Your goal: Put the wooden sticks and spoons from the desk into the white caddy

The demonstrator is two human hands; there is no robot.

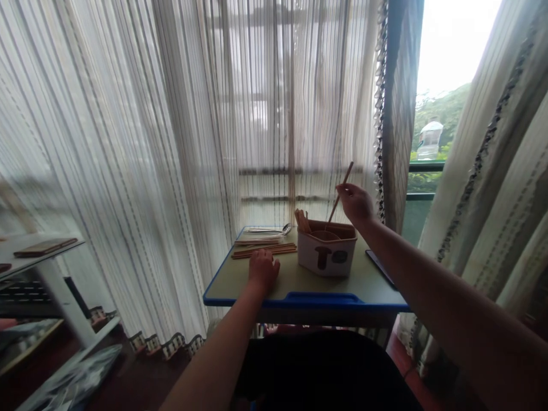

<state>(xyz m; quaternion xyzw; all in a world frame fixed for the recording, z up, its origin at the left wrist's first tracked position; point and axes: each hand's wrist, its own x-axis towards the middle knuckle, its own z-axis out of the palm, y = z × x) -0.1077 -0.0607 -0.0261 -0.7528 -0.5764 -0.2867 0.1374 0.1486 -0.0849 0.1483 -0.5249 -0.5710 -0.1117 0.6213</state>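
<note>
My right hand (358,202) pinches a brown chopstick (335,206), held at a tilt above the utensil holder, its lower end reaching into the opening. The holder (306,253) is a white box with a brown rim and a mushroom picture on its front. Pale wooden sticks (301,220) poke out of its left side. My left hand (262,269) rests on the table, fingers laid out and touching the near edge of a row of brown chopsticks (285,249). Behind these lie lighter chopsticks (252,242) and a slotted metal spoon (286,229).
The small table (226,284) has a blue edge. A dark flat object (380,268) lies on its right side. Striped sheer curtains (180,142) hang close behind. At the left stands a white desk (43,257) with a brown notebook-like object (45,247).
</note>
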